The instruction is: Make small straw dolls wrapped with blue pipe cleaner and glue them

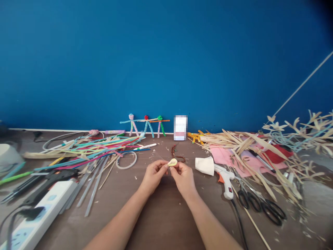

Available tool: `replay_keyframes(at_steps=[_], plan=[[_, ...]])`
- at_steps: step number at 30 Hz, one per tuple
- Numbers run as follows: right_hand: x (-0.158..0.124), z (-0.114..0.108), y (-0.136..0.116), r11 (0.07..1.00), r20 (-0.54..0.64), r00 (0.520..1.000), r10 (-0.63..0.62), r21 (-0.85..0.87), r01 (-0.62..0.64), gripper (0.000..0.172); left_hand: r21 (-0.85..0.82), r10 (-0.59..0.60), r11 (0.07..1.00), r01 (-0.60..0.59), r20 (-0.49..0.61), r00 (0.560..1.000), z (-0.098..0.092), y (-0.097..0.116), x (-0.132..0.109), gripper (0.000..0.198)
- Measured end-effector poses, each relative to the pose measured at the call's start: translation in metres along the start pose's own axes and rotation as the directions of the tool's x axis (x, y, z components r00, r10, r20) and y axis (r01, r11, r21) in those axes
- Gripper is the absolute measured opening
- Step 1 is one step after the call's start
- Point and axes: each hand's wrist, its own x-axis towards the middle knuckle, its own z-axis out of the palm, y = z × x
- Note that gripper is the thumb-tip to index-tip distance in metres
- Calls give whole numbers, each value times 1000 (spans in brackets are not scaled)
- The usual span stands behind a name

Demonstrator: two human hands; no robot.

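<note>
My left hand (153, 176) and my right hand (183, 180) meet at the middle of the brown table (161, 215). Between their fingertips they pinch a small pale yellow loop (172, 162) of folded strip, possibly dried leaf. Part of the loop is hidden by my fingers. Just beyond my hands lies a dark reddish bead string (176, 154). A white paper cup (205, 166) lies on its side to the right of my right hand, and a pale plastic hoop (126, 160) lies to the left.
A white-and-orange glue gun (225, 181) and black-handled scissors (272, 212) lie at right, among dried leaves (241, 146) on pink paper (223, 156). Coloured strips (88, 152) spread at left, near a white power strip (39, 215). Pipe-cleaner figures (147, 125) stand against the blue wall (166, 59).
</note>
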Motion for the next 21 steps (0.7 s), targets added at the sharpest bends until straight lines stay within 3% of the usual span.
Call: replay_keyframes(at_steps=[4, 14, 21], plan=[[0, 1, 0, 1000, -6, 1000, -3, -3, 3, 14, 12, 11, 1000, -10, -32, 999, 1, 0, 0, 17], [-1, 1, -7, 999, 8, 1000, 5, 33, -5, 12, -142, 5, 990, -6, -3, 1000, 4, 0, -2, 16], [-1, 1, -4, 997, 43, 999, 8, 72, -11, 10, -147, 15, 989, -13, 8, 1000, 3, -2, -1, 17]])
